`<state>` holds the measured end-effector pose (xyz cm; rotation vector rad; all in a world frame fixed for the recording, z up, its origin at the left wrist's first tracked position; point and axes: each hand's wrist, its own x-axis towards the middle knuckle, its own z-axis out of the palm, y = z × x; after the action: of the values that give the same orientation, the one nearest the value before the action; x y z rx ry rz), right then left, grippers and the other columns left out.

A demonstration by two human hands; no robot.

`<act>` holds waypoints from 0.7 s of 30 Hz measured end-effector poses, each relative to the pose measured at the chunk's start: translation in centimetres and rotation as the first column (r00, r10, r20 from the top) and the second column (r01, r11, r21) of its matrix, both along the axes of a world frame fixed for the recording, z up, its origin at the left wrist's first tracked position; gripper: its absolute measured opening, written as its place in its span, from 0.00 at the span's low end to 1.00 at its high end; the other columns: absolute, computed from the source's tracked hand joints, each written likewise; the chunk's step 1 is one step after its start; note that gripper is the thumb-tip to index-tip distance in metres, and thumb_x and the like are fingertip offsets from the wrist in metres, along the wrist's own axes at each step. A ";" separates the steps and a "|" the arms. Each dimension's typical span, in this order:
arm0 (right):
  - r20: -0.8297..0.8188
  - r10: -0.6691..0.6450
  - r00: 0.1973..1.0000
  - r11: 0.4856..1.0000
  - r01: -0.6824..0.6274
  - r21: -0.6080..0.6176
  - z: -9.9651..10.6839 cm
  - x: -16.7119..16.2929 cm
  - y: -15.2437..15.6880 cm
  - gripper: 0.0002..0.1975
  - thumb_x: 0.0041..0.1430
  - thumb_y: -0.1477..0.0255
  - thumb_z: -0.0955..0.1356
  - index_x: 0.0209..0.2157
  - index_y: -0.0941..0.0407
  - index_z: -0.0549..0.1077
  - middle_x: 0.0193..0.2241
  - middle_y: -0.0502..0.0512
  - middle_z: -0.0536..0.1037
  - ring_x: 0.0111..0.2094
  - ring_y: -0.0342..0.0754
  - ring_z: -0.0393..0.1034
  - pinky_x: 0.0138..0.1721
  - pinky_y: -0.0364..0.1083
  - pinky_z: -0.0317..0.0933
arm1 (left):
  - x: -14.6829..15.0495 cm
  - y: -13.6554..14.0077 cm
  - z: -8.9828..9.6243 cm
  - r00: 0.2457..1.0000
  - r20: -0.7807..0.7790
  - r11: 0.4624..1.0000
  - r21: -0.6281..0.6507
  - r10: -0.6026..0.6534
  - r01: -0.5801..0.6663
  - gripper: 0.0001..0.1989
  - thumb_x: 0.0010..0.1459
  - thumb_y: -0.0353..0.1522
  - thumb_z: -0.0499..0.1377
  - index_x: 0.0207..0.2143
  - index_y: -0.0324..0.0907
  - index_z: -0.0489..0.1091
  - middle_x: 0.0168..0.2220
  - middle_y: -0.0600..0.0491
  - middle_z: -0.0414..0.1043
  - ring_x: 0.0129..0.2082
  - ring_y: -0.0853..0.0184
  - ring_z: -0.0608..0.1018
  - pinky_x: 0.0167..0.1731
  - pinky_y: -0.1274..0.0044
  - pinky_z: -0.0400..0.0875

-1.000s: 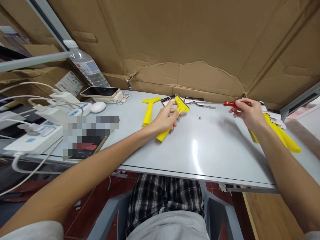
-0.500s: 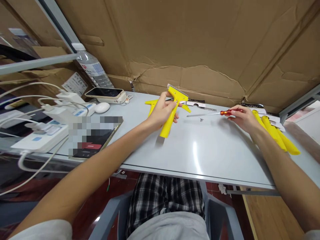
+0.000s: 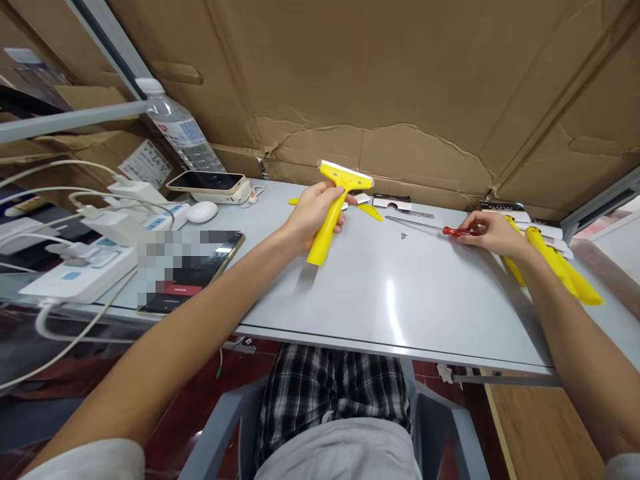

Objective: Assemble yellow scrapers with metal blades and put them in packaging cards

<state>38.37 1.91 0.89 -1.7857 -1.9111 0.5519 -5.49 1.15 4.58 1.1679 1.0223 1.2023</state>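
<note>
My left hand (image 3: 316,212) is wrapped round the neck of a yellow scraper (image 3: 327,227), holding it above the table with its wide bladed head up and its handle slanting down toward me. In my right hand (image 3: 493,233) is a screwdriver (image 3: 460,231) with a red handle, its long metal shaft pointing left, close to the table top. A small pile of screws (image 3: 403,235) lies just below the shaft. Behind the left hand, another yellow piece (image 3: 370,212) lies on the table, partly hidden. Several yellow scrapers (image 3: 560,267) lie beside my right forearm.
A power strip (image 3: 80,273) with plugs and cables fills the left side. Near it are a tablet-like device (image 3: 220,267), a white mouse (image 3: 202,212), a phone (image 3: 210,181) and a water bottle (image 3: 183,130). Cardboard (image 3: 375,87) walls the back. A thin blade (image 3: 420,214) lies near the rear edge.
The scraper in my left hand has shifted a little left and turned so its head faces me more squarely. The screwdriver's tip has moved slightly right and away from me.
</note>
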 end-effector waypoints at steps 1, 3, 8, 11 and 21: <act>0.088 0.027 0.996 1.000 -0.027 -0.004 -0.1 0.1 0.2 0.34 0.44 0.46 0.79 0.42 0.58 0.77 0.43 0.58 0.81 0.38 0.41 0.72 0.42 0.42 0.63 | 0.1 0.0 -0.1 1.000 0.000 1.000 -0.004 0.005 -0.005 0.08 0.65 0.34 0.61 0.44 0.42 0.69 0.46 0.46 0.83 0.21 0.74 0.73 0.17 0.79 0.67; 0.212 0.065 0.975 0.998 -0.064 -0.015 -0.4 0.3 0.5 0.34 0.47 0.44 0.77 0.44 0.58 0.79 0.43 0.58 0.81 0.38 0.41 0.72 0.43 0.43 0.63 | 0.6 -0.3 -0.7 1.000 -0.011 1.000 -0.021 0.011 -0.011 0.07 0.65 0.34 0.61 0.43 0.41 0.70 0.45 0.46 0.83 0.24 0.72 0.75 0.21 0.79 0.70; 0.319 0.084 0.944 0.995 -0.097 0.027 0.6 -1.2 -0.3 0.34 0.51 0.42 0.74 0.49 0.54 0.80 0.48 0.59 0.80 0.43 0.46 0.72 0.45 0.46 0.63 | 2.8 -1.8 -2.6 0.998 -0.048 0.998 -0.042 0.034 -0.036 0.06 0.68 0.34 0.61 0.43 0.41 0.75 0.46 0.45 0.84 0.28 0.70 0.74 0.27 0.76 0.69; 0.304 0.027 0.952 0.977 -0.090 0.194 2.5 -5.1 -2.5 0.34 0.55 0.41 0.71 0.48 0.55 0.81 0.49 0.62 0.80 0.43 0.47 0.71 0.45 0.47 0.64 | 3.6 -2.4 -3.2 0.996 0.068 0.998 -0.036 -0.054 0.057 0.05 0.68 0.33 0.63 0.42 0.40 0.77 0.47 0.45 0.84 0.41 0.65 0.80 0.39 0.74 0.74; -0.608 0.223 0.762 0.802 -0.498 -0.329 1.1 -20.9 -8.3 0.48 0.56 0.41 0.73 0.66 0.59 0.66 0.35 0.55 0.75 0.28 0.38 0.66 0.27 0.40 0.62 | 3.6 -2.7 -3.9 0.954 0.174 0.969 0.086 -0.243 0.231 0.21 0.56 0.43 0.75 0.39 0.37 0.76 0.40 0.47 0.77 0.38 0.66 0.80 0.41 0.71 0.79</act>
<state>17.50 -6.37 2.04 -1.2538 -1.7953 1.6162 -1.85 -1.56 0.68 1.1703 0.6872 1.1339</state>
